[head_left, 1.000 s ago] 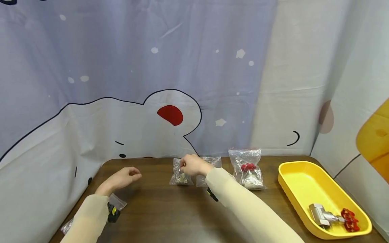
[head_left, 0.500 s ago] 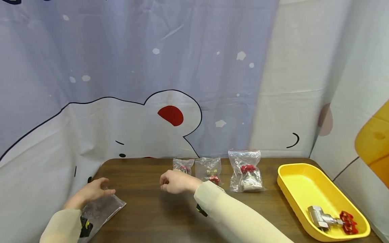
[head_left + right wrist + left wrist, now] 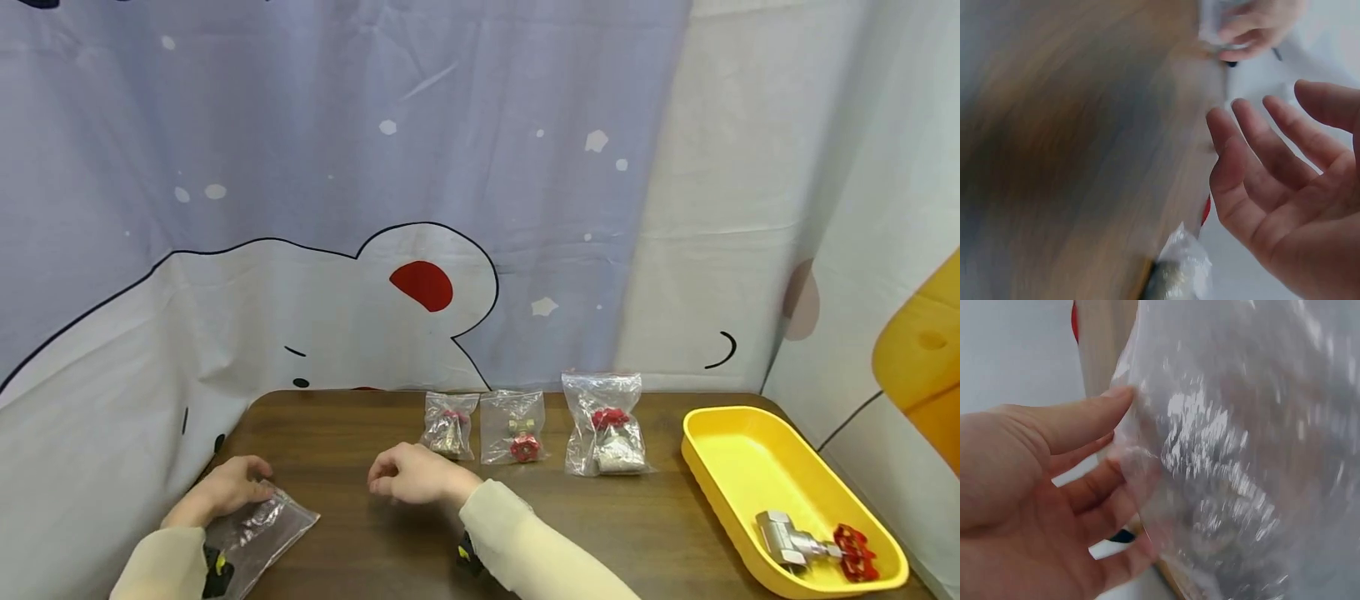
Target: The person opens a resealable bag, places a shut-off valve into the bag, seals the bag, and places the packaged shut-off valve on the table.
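Plastic bag (image 3: 262,537): seen at the left edge of the table (image 3: 352,567), just below the left hand; whether it is lifted cannot be told, and its contents are blurred.
Left hand (image 3: 225,487): the plastic bag's edge is pinched between thumb and fingers.
Right hand (image 3: 416,473): nothing is grasped; the fingers are loosely bent, near the small bag.
Small bag (image 3: 453,402): set at the back of the table, with brass and red parts seen inside.
Middle bag (image 3: 512,405): placed just beside it; a brass valve (image 3: 522,427) with a red wheel is contained.
Large bag (image 3: 602,390): stood farther right; a red wheel and a pale part are shown through it.
Yellow tray (image 3: 738,467): placed at the right; a silver valve (image 3: 787,540) is held in its near end.
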`<state>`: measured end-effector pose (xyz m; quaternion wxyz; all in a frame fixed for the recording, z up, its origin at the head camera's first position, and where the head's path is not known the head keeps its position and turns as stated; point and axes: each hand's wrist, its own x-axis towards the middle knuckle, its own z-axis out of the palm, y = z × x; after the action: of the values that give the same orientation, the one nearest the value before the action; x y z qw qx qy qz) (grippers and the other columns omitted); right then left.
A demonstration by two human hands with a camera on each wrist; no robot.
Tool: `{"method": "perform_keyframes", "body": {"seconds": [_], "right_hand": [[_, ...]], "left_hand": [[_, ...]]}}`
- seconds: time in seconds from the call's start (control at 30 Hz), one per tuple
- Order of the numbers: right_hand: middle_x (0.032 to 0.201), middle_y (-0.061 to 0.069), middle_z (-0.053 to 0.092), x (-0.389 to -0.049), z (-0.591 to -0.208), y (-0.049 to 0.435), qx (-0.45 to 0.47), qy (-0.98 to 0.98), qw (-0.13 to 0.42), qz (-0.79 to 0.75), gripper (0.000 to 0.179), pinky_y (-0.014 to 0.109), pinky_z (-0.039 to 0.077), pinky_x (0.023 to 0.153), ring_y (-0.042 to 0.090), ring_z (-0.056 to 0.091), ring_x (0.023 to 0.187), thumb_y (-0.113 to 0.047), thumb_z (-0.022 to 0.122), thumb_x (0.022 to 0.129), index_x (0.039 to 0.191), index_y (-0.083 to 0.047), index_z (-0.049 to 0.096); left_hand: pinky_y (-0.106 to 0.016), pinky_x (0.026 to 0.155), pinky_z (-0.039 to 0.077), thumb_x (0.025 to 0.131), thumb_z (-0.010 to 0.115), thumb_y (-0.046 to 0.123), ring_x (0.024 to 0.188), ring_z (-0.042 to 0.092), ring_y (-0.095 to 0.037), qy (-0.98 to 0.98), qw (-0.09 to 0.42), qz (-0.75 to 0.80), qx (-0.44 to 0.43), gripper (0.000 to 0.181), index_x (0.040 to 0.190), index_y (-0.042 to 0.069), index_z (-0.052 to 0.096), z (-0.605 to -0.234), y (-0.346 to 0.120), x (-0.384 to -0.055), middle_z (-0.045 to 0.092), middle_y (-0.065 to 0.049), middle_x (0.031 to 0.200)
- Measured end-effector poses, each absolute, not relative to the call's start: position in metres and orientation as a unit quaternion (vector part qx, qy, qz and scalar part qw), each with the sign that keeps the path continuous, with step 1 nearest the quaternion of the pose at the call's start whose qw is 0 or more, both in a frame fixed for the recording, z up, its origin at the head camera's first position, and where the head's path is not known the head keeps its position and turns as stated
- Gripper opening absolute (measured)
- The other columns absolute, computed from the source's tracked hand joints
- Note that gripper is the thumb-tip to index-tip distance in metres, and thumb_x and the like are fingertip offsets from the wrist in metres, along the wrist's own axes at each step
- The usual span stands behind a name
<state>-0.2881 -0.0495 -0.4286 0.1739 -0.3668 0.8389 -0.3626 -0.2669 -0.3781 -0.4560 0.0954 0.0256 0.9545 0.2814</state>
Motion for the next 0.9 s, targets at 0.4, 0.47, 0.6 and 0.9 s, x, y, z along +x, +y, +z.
{"method": "perform_keyframes", "body": {"seconds": [0.4,0.47,0.6,0.9], "right_hand": [[0.087,0.004,0.07,-0.287,-0.438,-0.052,-0.309,0.812,0.171,-0.465,0.016,0.023,0.048,0.058,0.022,0.067,0.07,-0.012,0.058,0.098,0.1,-0.006,0.072],[0.088,0.007,0.07,-0.289,-0.439,-0.046,-0.299,0.807,0.17,-0.48,0.018,0.024,0.048,0.057,0.025,0.067,0.072,-0.011,0.056,0.099,0.103,-0.003,0.071],[0.088,0.005,0.069,-0.291,-0.44,-0.03,-0.294,0.8,0.173,-0.494,0.019,0.024,0.047,0.057,0.026,0.067,0.073,-0.014,0.057,0.099,0.105,-0.002,0.071],[0.074,0.009,0.066,-0.288,-0.431,0.017,-0.34,0.781,0.201,-0.483,0.011,0.028,0.049,0.058,0.033,0.066,0.068,-0.008,0.063,0.094,0.086,-0.004,0.07]], "left_hand": [[-0.03,0.058,0.046,0.097,0.061,0.011,0.07,0.053,-0.019,0.884,0.113,0.445,0.081,0.025,0.115,-0.006,0.059,-0.444,-0.318,-0.267,0.06,-0.009,0.086],[-0.031,0.061,0.047,0.097,0.062,0.013,0.073,0.055,-0.02,0.882,0.109,0.448,0.097,0.026,0.116,-0.004,0.059,-0.44,-0.304,-0.271,0.061,-0.009,0.089],[-0.034,0.068,0.049,0.097,0.062,0.017,0.083,0.057,-0.023,0.872,0.106,0.463,0.114,0.026,0.118,0.0,0.06,-0.429,-0.278,-0.271,0.063,-0.009,0.095],[-0.036,0.073,0.051,0.097,0.062,0.014,0.086,0.058,-0.024,0.838,0.09,0.516,0.153,0.021,0.116,0.005,0.063,-0.419,-0.225,-0.271,0.063,-0.011,0.098]]}}
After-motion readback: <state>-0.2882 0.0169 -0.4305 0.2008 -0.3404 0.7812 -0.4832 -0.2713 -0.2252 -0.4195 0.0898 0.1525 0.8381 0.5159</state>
